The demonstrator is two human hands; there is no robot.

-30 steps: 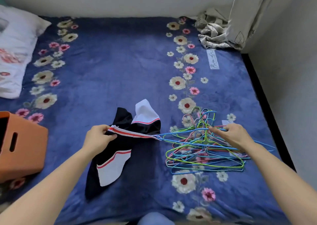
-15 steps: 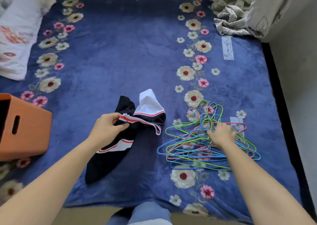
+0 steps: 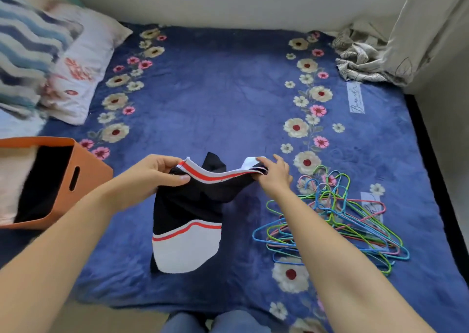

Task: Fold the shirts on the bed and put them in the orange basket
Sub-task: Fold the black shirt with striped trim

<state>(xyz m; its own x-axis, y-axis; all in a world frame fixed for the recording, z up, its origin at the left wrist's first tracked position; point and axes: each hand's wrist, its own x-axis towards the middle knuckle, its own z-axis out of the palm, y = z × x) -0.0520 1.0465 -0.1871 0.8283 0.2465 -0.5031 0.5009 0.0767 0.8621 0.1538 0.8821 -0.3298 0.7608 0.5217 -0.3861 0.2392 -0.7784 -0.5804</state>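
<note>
- Well left of the fingers, the orange basket waits on the bed.
- Between both hands the shirt hangs, with the left hand pinching its striped edge.
- Right hand grasps the other end; laying it flat to fold likely comes next.

A person's left forearm and right forearm are bare along all the length in view, from the picture's lower corners to the wrists. The left grip and right grip are bare hands, and the left thumbnail is short and plain. At the bottom edge, mid-blue denim jeans cover both legs, with a narrow dark gap between them.
</note>
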